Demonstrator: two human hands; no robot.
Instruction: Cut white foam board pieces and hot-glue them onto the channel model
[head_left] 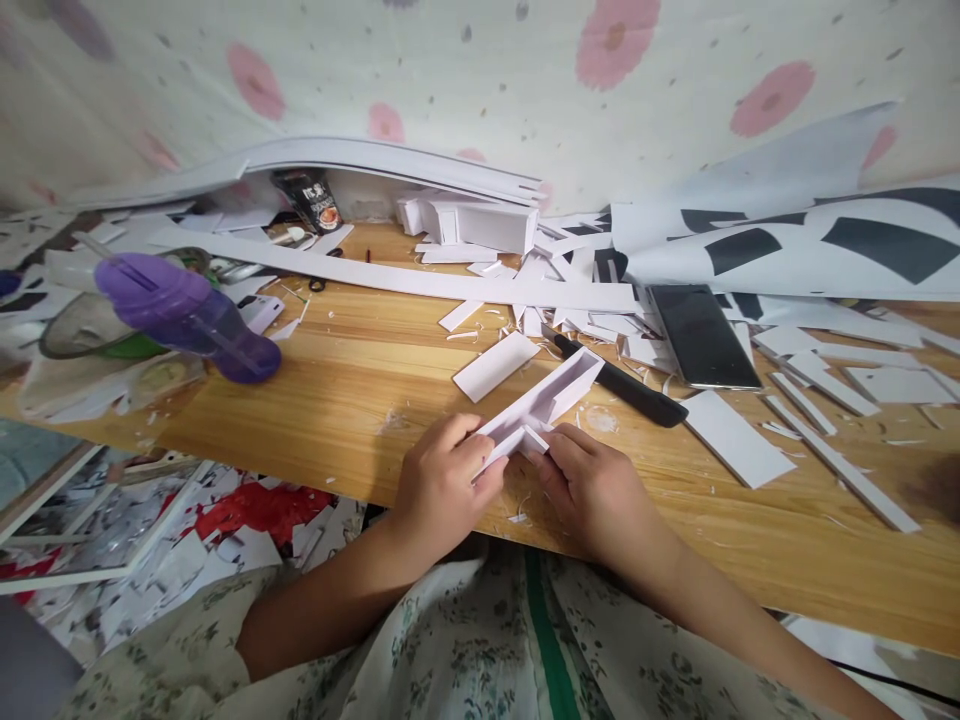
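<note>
Both of my hands grip the near end of a long, narrow white foam-board box (564, 385), its hollow inside facing up. My left hand (442, 485) pinches its left wall near the corner. My right hand (592, 485) pinches a short piece at the near right end, where folded or angled panels meet. The fingertips hide part of the joint. Just beyond the box lies a black-handled knife (641, 392), its blade end partly behind the box. A loose white rectangular panel (495, 366) rests on the wood to the box's left.
A purple bottle (187, 315) lies tilted at the left. A dark phone (703, 335) sits on scraps at the right. White strips (844, 462) and another panel (739, 438) lie beyond my right hand. A similar white box assembly (487, 226) stands at the back.
</note>
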